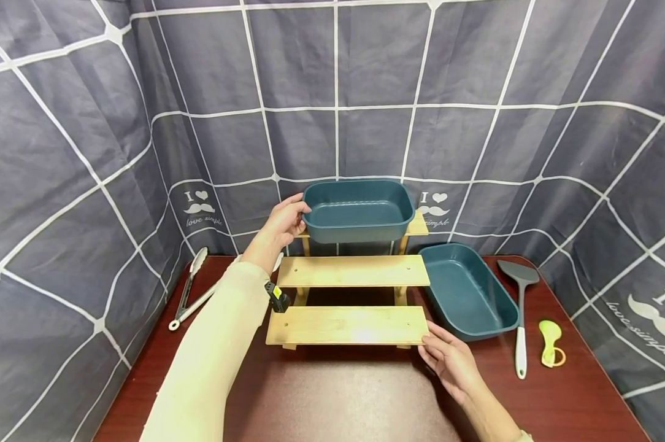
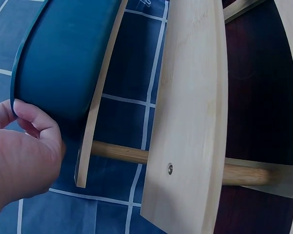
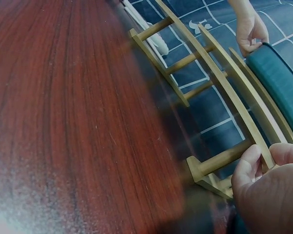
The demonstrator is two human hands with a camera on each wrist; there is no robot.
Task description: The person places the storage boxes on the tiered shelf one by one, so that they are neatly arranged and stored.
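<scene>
A dark teal rectangular basin sits on the top step of a three-tier wooden rack. My left hand pinches the basin's left rim between thumb and fingers, as the left wrist view shows close up at the rim. Low on the right, my right hand grips the right end of the rack's bottom step; in the right wrist view the thumb and fingers pinch that board's edge. Each step is a flat pale board on round posts.
A second teal basin stands on the red-brown table right of the rack. Beyond it lie a grey spatula with a white handle and a yellow-green utensil. Tongs lie at left. A grey checked curtain surrounds the table.
</scene>
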